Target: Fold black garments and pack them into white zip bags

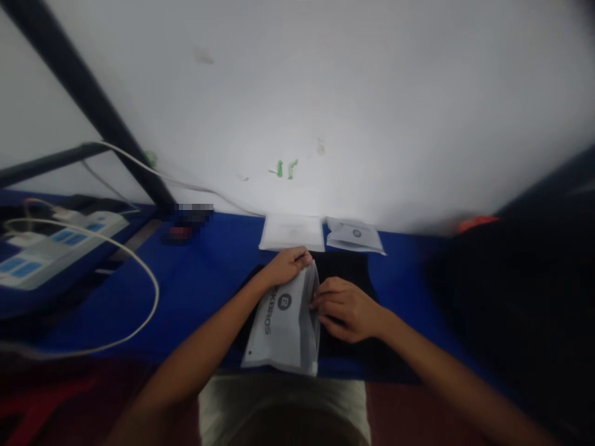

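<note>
A frosted zip bag (283, 328) printed with a dark round logo and lettering lies tilted across a black cloth (346, 269). My left hand (289, 265) grips the bag's upper corner, fingers closed on its edge. At the bag's parted opening on the right side, my right hand (346, 310) has its fingers bent together against the rim. The fingertips are partly hidden there, so whether they pinch the rim or something else does not show. Part of the black cloth is covered by the bag and my hands.
Against the wall lie a flat white packet (292, 232) and another frosted bag (356, 235) on the blue table (199, 285). A power strip (60, 248) with a looping white cable (155, 291) is at left. A large dark shape (525, 297) fills the right side.
</note>
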Motion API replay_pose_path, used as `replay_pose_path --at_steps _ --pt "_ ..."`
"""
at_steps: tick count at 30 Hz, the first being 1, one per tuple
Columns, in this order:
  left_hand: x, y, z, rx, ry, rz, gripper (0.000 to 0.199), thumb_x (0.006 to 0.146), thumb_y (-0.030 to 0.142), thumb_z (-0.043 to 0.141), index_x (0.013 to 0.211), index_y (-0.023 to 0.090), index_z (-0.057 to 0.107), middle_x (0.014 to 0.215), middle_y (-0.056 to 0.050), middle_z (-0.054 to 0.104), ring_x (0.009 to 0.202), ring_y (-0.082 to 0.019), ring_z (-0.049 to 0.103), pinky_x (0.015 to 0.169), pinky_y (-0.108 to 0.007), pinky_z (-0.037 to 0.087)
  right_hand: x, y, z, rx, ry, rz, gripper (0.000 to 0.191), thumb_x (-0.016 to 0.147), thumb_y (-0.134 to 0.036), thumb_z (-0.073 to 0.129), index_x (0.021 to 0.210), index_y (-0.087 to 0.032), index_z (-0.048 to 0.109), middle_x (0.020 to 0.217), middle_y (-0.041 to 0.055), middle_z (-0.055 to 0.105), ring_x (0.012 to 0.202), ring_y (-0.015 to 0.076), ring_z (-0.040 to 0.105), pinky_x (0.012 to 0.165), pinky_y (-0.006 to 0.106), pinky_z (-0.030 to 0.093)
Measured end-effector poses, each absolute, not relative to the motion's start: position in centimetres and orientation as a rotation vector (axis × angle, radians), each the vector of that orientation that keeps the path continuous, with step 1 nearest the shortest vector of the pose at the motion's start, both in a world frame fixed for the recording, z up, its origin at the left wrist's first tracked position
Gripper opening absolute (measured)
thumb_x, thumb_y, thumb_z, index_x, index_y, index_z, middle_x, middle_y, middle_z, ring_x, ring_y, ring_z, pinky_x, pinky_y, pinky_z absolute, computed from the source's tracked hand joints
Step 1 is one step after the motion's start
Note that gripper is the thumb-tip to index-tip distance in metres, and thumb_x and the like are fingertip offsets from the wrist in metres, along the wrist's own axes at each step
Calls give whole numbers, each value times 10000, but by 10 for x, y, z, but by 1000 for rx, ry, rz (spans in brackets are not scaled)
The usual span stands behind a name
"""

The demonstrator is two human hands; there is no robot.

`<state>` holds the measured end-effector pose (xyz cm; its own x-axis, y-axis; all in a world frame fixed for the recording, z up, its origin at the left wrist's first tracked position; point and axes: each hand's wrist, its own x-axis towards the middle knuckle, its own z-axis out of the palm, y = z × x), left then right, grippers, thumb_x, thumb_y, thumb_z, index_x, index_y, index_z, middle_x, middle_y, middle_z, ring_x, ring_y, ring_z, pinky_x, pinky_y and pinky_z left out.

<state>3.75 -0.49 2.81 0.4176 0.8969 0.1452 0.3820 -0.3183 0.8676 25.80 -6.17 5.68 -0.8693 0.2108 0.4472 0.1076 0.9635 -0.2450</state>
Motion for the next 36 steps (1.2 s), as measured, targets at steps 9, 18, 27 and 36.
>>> replay_pose_path --at_steps 9,18,27,36 --pt "37 -5 28 1859 1101 836 286 919 388 477 730 182 539 674 32 507 660 -144 457 641 -263 380 260 -60 49 -360 -2618 226 188 933 -195 543 1045 -150 688 994 85 736 1018 226 617 924 424 498" --pt "37 -6 30 1806 1098 861 312 914 433 486 745 177 546 666 32 516 654 -142 468 638 -264 403 265 -58 47 -212 -2609 175 344 976 -155 442 1280 -160 604 1279 102 668 1194 220 573 965 409 486" --pt "38 -6 29 1819 1081 844 306 910 429 493 745 179 557 688 27 534 671 -145 486 660 -267 406 258 -48 48 -139 -2670 252 335 991 -157 387 1231 -131 619 1209 129 690 1215 213 565 968 406 490" --pt "36 -5 26 1831 1055 813 293 919 424 505 789 177 595 706 20 556 676 -148 498 654 -263 413 255 -50 40 48 -2702 -132 261 996 -144 433 1106 -138 670 1149 105 710 1185 206 588 1008 395 492"
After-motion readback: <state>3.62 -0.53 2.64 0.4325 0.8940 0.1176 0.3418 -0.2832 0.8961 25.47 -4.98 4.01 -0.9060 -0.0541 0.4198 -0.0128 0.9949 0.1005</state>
